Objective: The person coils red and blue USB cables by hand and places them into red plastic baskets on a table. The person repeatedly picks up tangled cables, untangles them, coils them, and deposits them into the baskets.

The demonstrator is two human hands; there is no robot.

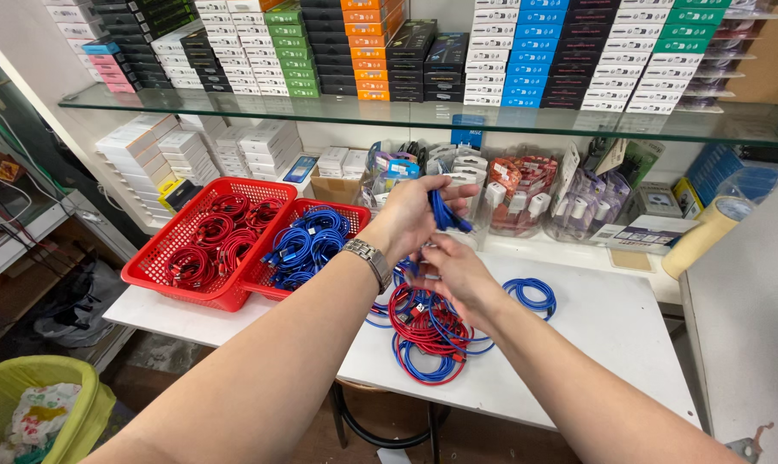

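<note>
My left hand [413,215], with a metal watch on its wrist, is raised above the white table [612,335] and grips a folded blue cable [445,213]. Just below it, my right hand [454,273] pinches the lower end of that blue cable between its fingers. Under both hands lies a loose pile of red and blue coiled cables [423,331]. One blue coil [531,294] lies apart to the right of the pile.
Two red baskets stand at the left: one with red cables [202,242], one with blue cables [307,243]. Bags of small parts [519,193] line the back. A glass shelf [423,116] holds stacked boxes. A yellow bin [41,408] sits on the floor at the left, a tape roll [705,234] at the right.
</note>
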